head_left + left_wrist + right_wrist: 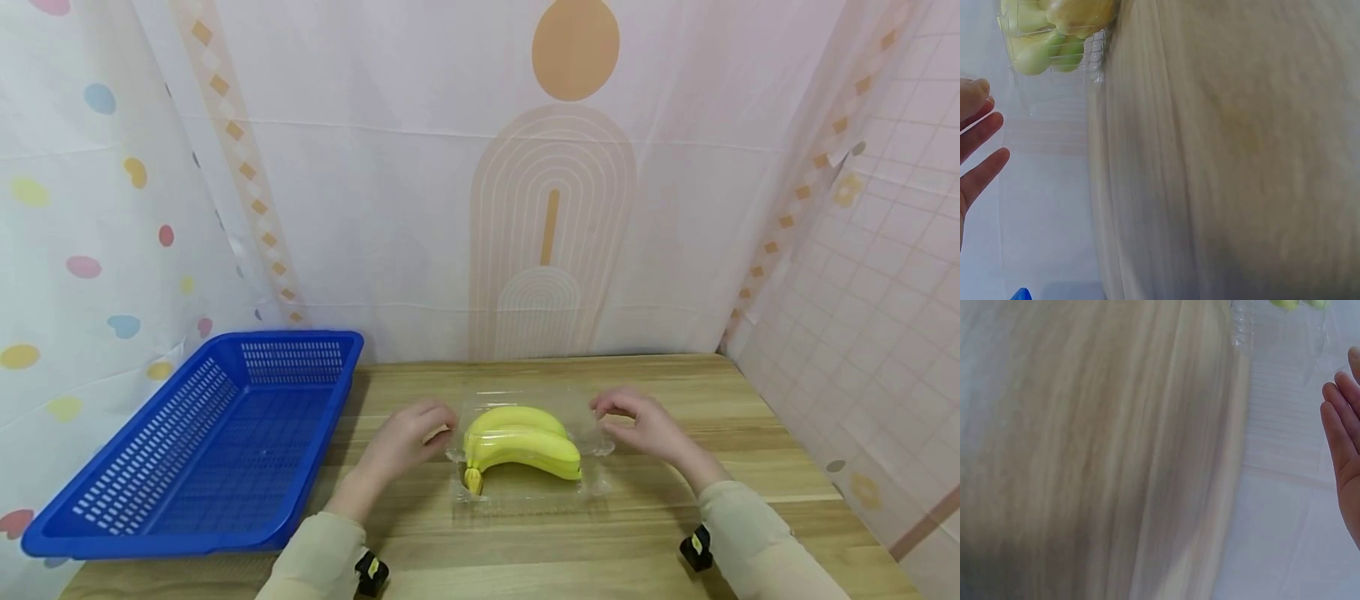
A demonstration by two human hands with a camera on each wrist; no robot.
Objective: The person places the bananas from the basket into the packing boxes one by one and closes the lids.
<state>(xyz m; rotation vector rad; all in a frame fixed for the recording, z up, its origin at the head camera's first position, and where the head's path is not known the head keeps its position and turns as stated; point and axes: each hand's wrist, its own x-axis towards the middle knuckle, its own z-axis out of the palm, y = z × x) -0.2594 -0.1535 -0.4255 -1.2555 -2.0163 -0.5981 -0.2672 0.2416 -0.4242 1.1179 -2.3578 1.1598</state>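
Note:
A transparent plastic clamshell box [525,497] lies on the wooden table with yellow bananas [525,446] inside. My left hand [408,437] is at the box's left side, its fingers loosely bent near the edge; in the left wrist view several fingers [982,134] stand apart. On the opposite side my right hand [641,425] is beside the box's right edge, and its fingers [1337,431] look nearly straight in the right wrist view. Whether either hand's fingertips touch the clear plastic cannot be made out. The lid's exact position is hard to tell.
To the left stands a large blue plastic basket [330,433] with slotted walls. The wooden table [645,533] ends at a patterned curtain [405,233] behind the box, and more curtains hang at both sides. A black device [696,548] sits at the right wrist.

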